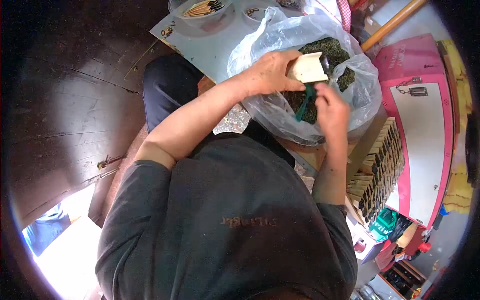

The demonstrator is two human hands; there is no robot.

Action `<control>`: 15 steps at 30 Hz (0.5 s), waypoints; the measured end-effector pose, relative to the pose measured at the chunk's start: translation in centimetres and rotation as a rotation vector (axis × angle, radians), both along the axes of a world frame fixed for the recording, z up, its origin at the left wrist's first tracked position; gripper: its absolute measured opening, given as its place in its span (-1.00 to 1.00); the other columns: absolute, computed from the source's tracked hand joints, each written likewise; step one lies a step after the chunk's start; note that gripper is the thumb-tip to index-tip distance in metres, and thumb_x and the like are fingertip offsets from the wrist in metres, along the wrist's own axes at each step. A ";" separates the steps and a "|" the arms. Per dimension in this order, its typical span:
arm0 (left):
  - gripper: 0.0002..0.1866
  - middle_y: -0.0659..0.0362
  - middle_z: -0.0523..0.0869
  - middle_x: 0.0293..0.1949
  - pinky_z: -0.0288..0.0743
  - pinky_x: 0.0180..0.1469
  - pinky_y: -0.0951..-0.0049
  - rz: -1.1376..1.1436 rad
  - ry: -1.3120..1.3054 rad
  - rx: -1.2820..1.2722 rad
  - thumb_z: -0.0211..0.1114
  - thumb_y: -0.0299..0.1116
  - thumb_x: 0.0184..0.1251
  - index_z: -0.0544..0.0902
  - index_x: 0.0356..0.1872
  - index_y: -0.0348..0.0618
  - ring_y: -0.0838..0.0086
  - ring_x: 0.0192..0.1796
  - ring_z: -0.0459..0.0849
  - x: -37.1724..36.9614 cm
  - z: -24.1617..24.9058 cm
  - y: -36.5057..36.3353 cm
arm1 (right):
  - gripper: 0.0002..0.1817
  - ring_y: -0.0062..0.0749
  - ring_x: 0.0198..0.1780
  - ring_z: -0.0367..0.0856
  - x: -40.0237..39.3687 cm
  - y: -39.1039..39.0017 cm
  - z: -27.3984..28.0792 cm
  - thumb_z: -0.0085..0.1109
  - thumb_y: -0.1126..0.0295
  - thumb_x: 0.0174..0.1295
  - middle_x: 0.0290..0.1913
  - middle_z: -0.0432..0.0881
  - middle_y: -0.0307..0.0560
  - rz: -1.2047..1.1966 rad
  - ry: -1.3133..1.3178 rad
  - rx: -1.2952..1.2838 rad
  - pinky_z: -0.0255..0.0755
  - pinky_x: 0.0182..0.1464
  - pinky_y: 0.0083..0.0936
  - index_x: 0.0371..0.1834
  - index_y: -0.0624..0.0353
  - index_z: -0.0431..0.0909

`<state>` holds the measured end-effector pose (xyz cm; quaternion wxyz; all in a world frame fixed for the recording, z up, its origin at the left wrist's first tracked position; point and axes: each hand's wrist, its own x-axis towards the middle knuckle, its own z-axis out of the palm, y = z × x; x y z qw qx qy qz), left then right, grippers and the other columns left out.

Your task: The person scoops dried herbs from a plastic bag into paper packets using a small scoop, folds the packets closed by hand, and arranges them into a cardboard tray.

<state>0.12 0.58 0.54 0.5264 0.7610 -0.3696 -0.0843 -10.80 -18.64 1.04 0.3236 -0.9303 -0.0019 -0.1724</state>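
Observation:
My left hand (272, 72) is closed around a short cream-coloured piece (308, 68), stiff-looking, with a cut, open right end and a dark inside. It is held just above a clear plastic bag (262, 52). The bag holds dark green, dried leaf-like bits (327, 47). A dark green strip (304, 104) hangs below the cream piece, close to my left thumb. My right hand (333, 112), a little blurred, has its fingers curled and pinched at the strip's upper end. Part of the strip's top is hidden by the fingers.
A grey board (200, 47) carries a tub of dark-tipped sticks (202, 8) and a second tub (255, 12). Stacked cut pieces (377, 172) stand at the right, beside a pink and white cabinet (420, 135). A wooden pole (392, 24) slants behind the bag.

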 end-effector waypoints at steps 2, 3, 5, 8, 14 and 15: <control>-0.30 -0.11 0.67 -0.12 0.52 0.03 0.28 0.071 -0.053 0.098 0.56 -0.27 -0.13 0.49 0.11 -0.26 0.10 -0.04 0.67 0.4 -0.3 -0.5 | -0.73 -0.44 -0.11 0.64 0.5 0.1 1.2 0.12 0.64 0.13 -0.15 0.69 -0.08 -0.018 -0.172 0.022 0.49 -0.02 -0.54 -0.08 0.27 0.60; -0.30 -0.11 0.67 -0.12 0.52 0.03 0.28 0.069 -0.058 0.097 0.56 -0.27 -0.13 0.49 0.11 -0.26 0.10 -0.04 0.67 0.5 -0.1 -0.8 | -0.72 -0.46 -0.11 0.63 0.7 0.4 2.1 0.14 0.63 0.14 -0.15 0.68 -0.09 -0.031 -0.280 0.112 0.48 -0.03 -0.56 -0.05 0.30 0.58; -0.32 -0.12 0.66 -0.12 0.52 0.02 0.28 0.093 -0.098 0.007 0.56 -0.27 -0.14 0.50 0.09 -0.23 0.08 -0.03 0.66 -0.2 0.0 -1.4 | -0.68 -0.52 -0.13 0.60 0.7 1.0 3.6 0.18 0.64 0.16 -0.16 0.65 -0.12 -0.013 -0.313 0.232 0.47 -0.07 -0.62 0.01 0.39 0.55; -0.32 -0.08 0.67 -0.13 0.53 0.03 0.28 0.094 -0.122 -0.012 0.56 -0.28 -0.12 0.49 0.11 -0.21 0.10 -0.03 0.66 -0.7 0.1 -1.9 | -0.67 -0.57 -0.18 0.59 1.6 1.1 2.8 0.21 0.65 0.13 -0.19 0.65 -0.17 -0.021 -0.198 0.306 0.46 -0.09 -0.63 0.00 0.38 0.56; -0.23 -0.05 0.65 -0.09 0.54 0.06 0.26 -0.016 0.046 -0.084 0.59 -0.28 -0.13 0.42 0.18 -0.17 0.11 -0.06 0.66 -1.4 -0.8 -1.4 | -0.86 -0.73 -0.44 0.45 1.7 -0.1 3.4 0.23 0.66 0.09 -0.43 0.61 -0.29 -0.067 -0.204 0.482 0.31 -0.38 -0.75 -0.26 0.32 0.62; -0.23 -0.05 0.65 -0.09 0.54 0.06 0.26 -0.016 0.046 -0.085 0.59 -0.28 -0.13 0.42 0.18 -0.17 0.11 -0.06 0.66 -1.4 -0.7 -1.3 | -0.86 -0.72 -0.45 0.45 1.6 -0.2 3.6 0.24 0.66 0.09 -0.44 0.60 -0.29 -0.064 -0.209 0.501 0.32 -0.38 -0.75 -0.27 0.32 0.62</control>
